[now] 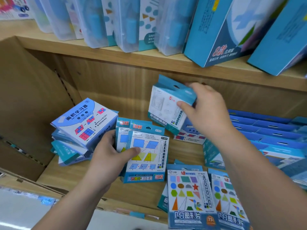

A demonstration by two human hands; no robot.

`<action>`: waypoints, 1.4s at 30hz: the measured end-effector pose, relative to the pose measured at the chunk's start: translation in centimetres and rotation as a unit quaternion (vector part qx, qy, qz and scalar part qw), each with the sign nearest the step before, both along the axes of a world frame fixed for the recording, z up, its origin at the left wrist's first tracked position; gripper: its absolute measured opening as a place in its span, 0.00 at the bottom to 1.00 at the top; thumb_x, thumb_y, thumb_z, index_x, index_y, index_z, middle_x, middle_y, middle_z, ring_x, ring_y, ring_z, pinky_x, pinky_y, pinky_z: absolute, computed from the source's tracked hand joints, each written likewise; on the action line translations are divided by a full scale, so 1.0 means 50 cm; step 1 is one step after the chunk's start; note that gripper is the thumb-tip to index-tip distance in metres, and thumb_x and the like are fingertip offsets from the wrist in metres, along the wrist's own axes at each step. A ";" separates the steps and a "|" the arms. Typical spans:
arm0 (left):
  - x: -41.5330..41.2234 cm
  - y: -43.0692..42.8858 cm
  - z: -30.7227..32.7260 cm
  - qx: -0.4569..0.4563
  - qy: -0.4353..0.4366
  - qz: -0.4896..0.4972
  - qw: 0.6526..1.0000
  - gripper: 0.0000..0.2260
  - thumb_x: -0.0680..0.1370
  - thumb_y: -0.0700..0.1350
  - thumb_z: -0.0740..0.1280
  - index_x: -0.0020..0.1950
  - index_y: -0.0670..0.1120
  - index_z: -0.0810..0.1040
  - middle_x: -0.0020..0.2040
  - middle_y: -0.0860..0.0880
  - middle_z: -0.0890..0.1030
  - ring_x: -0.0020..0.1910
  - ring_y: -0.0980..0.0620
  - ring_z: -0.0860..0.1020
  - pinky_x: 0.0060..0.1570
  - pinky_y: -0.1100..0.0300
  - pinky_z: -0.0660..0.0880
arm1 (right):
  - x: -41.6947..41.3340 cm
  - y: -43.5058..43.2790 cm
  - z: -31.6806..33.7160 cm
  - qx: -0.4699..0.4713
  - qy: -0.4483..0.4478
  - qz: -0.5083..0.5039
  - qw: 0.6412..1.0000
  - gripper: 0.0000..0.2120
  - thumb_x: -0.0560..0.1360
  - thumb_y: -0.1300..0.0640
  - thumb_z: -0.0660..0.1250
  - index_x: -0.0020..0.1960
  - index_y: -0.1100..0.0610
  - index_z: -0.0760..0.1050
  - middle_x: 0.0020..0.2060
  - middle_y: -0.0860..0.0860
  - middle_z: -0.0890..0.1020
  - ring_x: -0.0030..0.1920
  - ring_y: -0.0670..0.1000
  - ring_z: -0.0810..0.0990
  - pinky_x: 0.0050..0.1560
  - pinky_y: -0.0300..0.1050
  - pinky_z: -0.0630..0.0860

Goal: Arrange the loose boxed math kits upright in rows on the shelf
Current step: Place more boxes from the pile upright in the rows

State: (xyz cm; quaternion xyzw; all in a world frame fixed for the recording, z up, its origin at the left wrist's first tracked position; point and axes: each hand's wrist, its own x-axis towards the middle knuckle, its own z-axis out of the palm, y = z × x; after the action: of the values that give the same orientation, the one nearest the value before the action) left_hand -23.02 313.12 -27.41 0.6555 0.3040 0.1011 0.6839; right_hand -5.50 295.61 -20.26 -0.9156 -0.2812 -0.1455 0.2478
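Note:
My left hand (109, 153) grips a small stack of blue-and-white area-derivation kits (147, 156), held upright near the middle of the wooden shelf (146, 193). My right hand (206, 107) holds a tilted white and teal boxed kit (166, 107) by its top, above the shelf floor toward the back. A leaning pile of area-learner kits (83, 125) rests at the left. Two geometric-shape kits (189, 196) stand upright at the front right. Another flat kit (187, 135) lies under my right hand.
A brown cardboard panel (28, 100) walls the shelf's left side. A row of blue boxes (269, 131) fills the right end. The upper shelf holds clear plastic cases (126, 22) and big blue boxes (232, 30) that overhang its edge.

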 end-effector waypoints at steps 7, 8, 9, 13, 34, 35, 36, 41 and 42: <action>0.010 -0.033 0.016 0.050 -0.035 0.019 0.998 0.22 0.71 0.35 0.76 0.58 0.54 0.74 0.48 0.56 0.86 0.45 0.52 0.86 0.39 0.49 0.83 | -0.049 -0.178 0.060 0.097 0.088 -0.023 0.991 0.18 0.72 0.50 0.75 0.60 0.44 0.76 0.46 0.40 0.82 0.39 0.41 0.80 0.42 0.33 0.74; 0.013 -0.037 0.019 0.056 -0.042 0.025 0.997 0.22 0.71 0.35 0.76 0.59 0.54 0.74 0.49 0.57 0.86 0.45 0.53 0.86 0.40 0.49 0.83 | -0.048 -0.199 0.055 0.094 0.134 -0.009 0.987 0.17 0.71 0.51 0.76 0.58 0.45 0.77 0.46 0.40 0.84 0.38 0.40 0.81 0.43 0.35 0.77; 0.016 -0.040 0.022 0.067 -0.047 0.028 0.996 0.22 0.71 0.35 0.76 0.59 0.53 0.74 0.49 0.56 0.86 0.45 0.53 0.86 0.42 0.48 0.83 | -0.044 -0.218 0.045 0.089 0.187 0.007 0.978 0.16 0.71 0.52 0.76 0.57 0.46 0.78 0.46 0.42 0.85 0.38 0.42 0.83 0.46 0.42 0.80; 0.042 -0.057 0.030 0.113 -0.042 0.032 0.992 0.22 0.71 0.37 0.77 0.56 0.56 0.73 0.49 0.55 0.86 0.44 0.56 0.85 0.45 0.47 0.83 | -0.050 -0.257 -0.002 0.096 0.375 0.058 0.920 0.14 0.71 0.59 0.76 0.55 0.49 0.80 0.48 0.49 0.86 0.44 0.54 0.86 0.45 0.55 0.83; 0.138 -0.060 0.033 0.044 -0.139 0.069 0.987 0.24 0.75 0.37 0.74 0.63 0.51 0.67 0.53 0.55 0.84 0.49 0.57 0.85 0.43 0.53 0.82 | -0.119 -0.170 -0.040 -0.165 0.106 0.026 0.980 0.17 0.78 0.43 0.65 0.65 0.47 0.74 0.57 0.46 0.79 0.56 0.52 0.78 0.55 0.48 0.76; 0.136 -0.056 0.032 0.049 -0.140 0.051 0.988 0.24 0.75 0.36 0.74 0.64 0.51 0.67 0.54 0.55 0.84 0.50 0.57 0.85 0.43 0.54 0.82 | -0.107 -0.158 -0.026 -0.125 0.087 0.029 0.988 0.20 0.77 0.42 0.67 0.67 0.47 0.74 0.59 0.46 0.79 0.59 0.52 0.77 0.58 0.48 0.75; 0.134 -0.051 0.031 0.055 -0.145 0.032 0.987 0.25 0.74 0.34 0.73 0.65 0.51 0.67 0.54 0.55 0.84 0.51 0.57 0.84 0.42 0.55 0.82 | -0.093 -0.143 -0.014 -0.091 0.065 0.034 0.993 0.25 0.75 0.41 0.69 0.69 0.47 0.72 0.60 0.47 0.78 0.62 0.52 0.75 0.60 0.48 0.73; 0.132 -0.022 0.032 0.082 -0.170 -0.074 0.979 0.27 0.73 0.30 0.72 0.67 0.49 0.68 0.60 0.50 0.81 0.58 0.53 0.82 0.48 0.55 0.82 | -0.014 -0.066 0.021 -0.093 0.052 0.091 0.990 0.49 0.64 0.39 0.78 0.78 0.48 0.58 0.69 0.49 0.70 0.69 0.53 0.68 0.69 0.51 0.68; 0.134 -0.017 0.031 0.082 -0.173 -0.091 0.977 0.28 0.73 0.29 0.72 0.66 0.49 0.68 0.60 0.50 0.81 0.59 0.52 0.82 0.49 0.54 0.82 | -0.003 -0.052 0.021 -0.111 0.053 0.102 0.987 0.51 0.64 0.39 0.79 0.79 0.48 0.56 0.69 0.49 0.70 0.70 0.54 0.68 0.69 0.51 0.67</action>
State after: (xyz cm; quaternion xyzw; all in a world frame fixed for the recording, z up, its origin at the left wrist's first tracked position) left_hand -16.34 312.28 -25.86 0.7068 0.1106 0.1750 0.6765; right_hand -5.63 293.00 -19.22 -0.9105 -0.3735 -0.0385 0.1730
